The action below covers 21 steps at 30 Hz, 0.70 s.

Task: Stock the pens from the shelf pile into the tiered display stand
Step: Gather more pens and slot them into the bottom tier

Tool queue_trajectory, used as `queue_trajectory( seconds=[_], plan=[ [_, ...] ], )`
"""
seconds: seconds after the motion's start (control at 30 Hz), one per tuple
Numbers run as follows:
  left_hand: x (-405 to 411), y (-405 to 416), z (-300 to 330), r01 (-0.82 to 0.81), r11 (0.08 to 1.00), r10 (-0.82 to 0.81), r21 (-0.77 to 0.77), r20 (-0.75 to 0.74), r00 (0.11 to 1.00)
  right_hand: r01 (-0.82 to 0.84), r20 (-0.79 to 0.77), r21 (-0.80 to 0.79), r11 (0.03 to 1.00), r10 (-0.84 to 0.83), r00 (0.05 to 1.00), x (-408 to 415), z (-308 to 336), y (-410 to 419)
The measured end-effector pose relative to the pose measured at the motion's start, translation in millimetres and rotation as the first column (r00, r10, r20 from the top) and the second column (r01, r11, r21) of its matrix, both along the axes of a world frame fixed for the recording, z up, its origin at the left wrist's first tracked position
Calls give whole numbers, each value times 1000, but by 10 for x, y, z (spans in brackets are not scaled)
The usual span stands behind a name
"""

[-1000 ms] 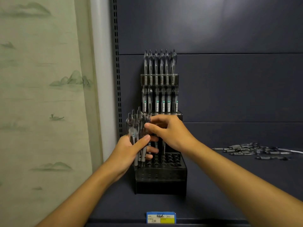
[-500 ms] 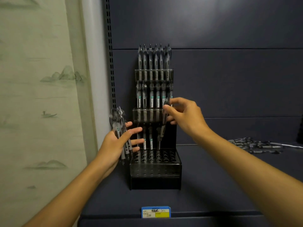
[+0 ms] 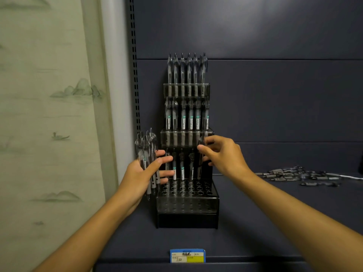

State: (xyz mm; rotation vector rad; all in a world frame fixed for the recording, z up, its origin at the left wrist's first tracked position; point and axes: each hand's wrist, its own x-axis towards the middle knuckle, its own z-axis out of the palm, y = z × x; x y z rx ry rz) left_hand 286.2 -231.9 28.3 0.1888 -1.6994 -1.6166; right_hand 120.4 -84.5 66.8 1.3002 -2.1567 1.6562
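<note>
Your right hand (image 3: pixel 222 154) has carried one pen (image 3: pixel 200 156) down from mid-stand and now pinches it over the third row of the stand (image 3: pixel 187 205), nearly seated. Your left hand (image 3: pixel 145 171) still grips the spare bundle (image 3: pixel 146 152). The pile (image 3: pixel 294 174) lies toward the shelf's (image 3: pixel 255 222) right edge, a price tag (image 3: pixel 187 256) on its front edge.

The black tiered display stand (image 3: pixel 187 211) stands upright on the dark shelf against the back panel, its top two tiers filled with upright clear pens and its third tier partly filled. The front tier shows open holes. The pile of pens (image 3: pixel 300 175) lies loose on the shelf well to the right.
</note>
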Motion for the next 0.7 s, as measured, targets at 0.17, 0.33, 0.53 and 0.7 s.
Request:
queue_trajectory(
  seconds=[0.17, 0.33, 0.53, 0.7],
  plan=[
    [25, -2, -29, -22, 1000, 22, -21, -1, 1000, 21, -48, 39, 999, -19, 999, 10, -105, -21],
    [29, 15, -8, -18, 998, 19, -53, 4, 1000, 28, -62, 127, 991, -20, 998, 20, -255, -34],
    [50, 29, 33, -14, 997, 14, -82, 11, 1000, 136, -167, 205, 969, -102, 981, 16, -300, -18],
    [75, 34, 115, 31, 996, -30, -85, 15, 999, -38, -109, 114, 993, 50, 993, 158, -45, 16]
  ],
)
